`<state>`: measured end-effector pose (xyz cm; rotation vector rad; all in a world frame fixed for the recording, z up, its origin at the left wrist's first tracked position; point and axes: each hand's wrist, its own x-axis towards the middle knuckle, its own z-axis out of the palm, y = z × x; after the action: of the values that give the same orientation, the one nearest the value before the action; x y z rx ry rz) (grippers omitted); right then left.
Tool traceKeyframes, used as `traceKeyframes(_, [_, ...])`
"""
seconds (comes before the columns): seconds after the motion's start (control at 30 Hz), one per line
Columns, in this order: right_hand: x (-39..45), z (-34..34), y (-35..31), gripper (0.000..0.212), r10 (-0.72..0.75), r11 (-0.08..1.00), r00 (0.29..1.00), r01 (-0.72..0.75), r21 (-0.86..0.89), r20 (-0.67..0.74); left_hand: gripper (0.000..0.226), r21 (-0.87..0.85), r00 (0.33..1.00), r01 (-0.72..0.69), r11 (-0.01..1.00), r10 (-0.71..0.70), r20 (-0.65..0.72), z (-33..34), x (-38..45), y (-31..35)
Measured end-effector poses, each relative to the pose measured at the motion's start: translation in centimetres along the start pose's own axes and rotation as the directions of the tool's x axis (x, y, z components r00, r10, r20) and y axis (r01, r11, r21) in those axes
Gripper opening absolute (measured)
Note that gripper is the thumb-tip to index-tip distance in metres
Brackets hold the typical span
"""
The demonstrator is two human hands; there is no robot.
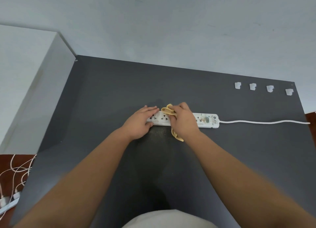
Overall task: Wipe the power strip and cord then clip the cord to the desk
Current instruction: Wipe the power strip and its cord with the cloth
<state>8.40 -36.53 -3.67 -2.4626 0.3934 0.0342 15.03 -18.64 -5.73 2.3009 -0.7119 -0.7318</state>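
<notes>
A white power strip (207, 121) lies across the middle of the dark grey desk (102, 94). Its white cord (263, 122) runs off to the right edge. My left hand (142, 121) grips the strip's left end, fingers on its far side and thumb on the near side. My right hand (183, 119) presses a crumpled yellow cloth (168, 112) onto the strip's middle; a tail of the cloth hangs out below the palm. Several small white cord clips (252, 86) sit in a row near the desk's far right edge.
A white cabinet (25, 84) stands against the desk's left side. On the brown floor at the lower left lie tangled white cables and another power strip (8, 203). A pale wall rises behind the desk. Fine crumbs speckle the desk just in front of the strip.
</notes>
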Motion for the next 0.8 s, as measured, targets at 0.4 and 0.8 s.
traceKeyframes(0.4, [-2.2,0.4,-0.2,0.033,-0.113,0.99,0.985,0.123,-0.07,0.131,0.073,-0.097,1.0,0.009,0.995,-0.011,-0.018,-0.2,-0.4,0.2])
traceKeyframes(0.8, [-1.4,-4.3,7.0,0.034,0.287,0.956,0.944,-0.294,-0.022,-0.16,0.059,0.466,0.993,-0.101,0.879,0.121,-0.013,2.1,1.8,5.7])
